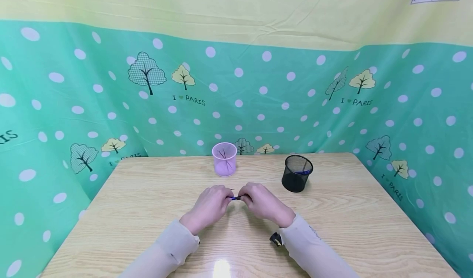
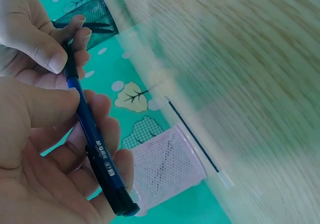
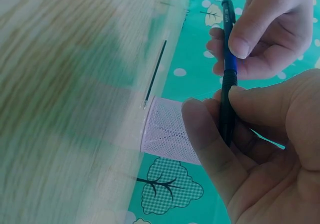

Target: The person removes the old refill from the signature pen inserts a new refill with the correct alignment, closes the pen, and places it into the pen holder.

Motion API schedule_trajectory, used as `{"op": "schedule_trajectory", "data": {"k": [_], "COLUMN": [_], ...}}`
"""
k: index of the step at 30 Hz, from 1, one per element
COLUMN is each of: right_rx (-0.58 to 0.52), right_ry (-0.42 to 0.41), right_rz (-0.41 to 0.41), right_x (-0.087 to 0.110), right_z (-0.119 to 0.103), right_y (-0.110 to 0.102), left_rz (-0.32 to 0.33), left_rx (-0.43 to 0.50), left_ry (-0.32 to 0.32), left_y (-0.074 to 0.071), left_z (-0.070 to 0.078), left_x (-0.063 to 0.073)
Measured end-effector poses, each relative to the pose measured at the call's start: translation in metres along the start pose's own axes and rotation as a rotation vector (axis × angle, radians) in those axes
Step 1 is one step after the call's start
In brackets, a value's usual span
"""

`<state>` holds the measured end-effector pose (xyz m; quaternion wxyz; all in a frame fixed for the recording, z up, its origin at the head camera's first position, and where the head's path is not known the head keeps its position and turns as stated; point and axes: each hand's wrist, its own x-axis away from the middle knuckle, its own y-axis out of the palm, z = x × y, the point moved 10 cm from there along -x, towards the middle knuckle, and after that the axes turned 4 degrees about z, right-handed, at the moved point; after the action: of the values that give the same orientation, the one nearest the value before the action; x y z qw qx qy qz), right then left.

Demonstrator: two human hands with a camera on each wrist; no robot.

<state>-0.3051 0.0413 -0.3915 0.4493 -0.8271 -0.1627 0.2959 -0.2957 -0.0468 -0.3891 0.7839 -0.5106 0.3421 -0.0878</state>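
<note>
Both hands meet over the middle of the table on one blue-and-black pen [image 2: 95, 129]. My left hand [image 1: 211, 206] grips the blue barrel, with its thumb against the side and fingers curled beneath. The right hand [image 1: 261, 200] pinches the ribbed black grip section [image 3: 228, 99] between thumb and fingers. White lettering and a black clip show on the barrel in the left wrist view. A thin dark pen refill [image 2: 194, 135] lies on the table just beyond the hands.
Behind the hands stands a lilac mesh cup [image 1: 224, 172] holding several thin dark sticks. A black mesh cup [image 1: 294, 183], with blue pens inside, is to the right. The wooden table [image 1: 155, 196] meets a green dotted curtain [image 1: 236, 93] at its back edge.
</note>
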Motion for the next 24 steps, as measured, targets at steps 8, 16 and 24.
{"op": "schedule_trajectory", "data": {"k": [8,16,24], "right_rx": [-0.001,-0.002,0.011], "right_ry": [-0.016,0.008,-0.006], "right_rz": [0.005,-0.009,0.005], "right_x": [0.0006,-0.0002,0.0004], "right_z": [-0.0005,0.0015,0.0011], "right_y": [0.0004,0.0006,-0.0001], "left_rz": [0.019,0.018,0.015], "left_rx": [0.031,0.055,0.05], "left_ry": [-0.022,-0.039,-0.044], "left_y": [-0.0028,-0.003,0.0005], "left_z": [-0.0012,-0.0024,-0.0049], "left_x": [0.0007,-0.0006,-0.001]}}
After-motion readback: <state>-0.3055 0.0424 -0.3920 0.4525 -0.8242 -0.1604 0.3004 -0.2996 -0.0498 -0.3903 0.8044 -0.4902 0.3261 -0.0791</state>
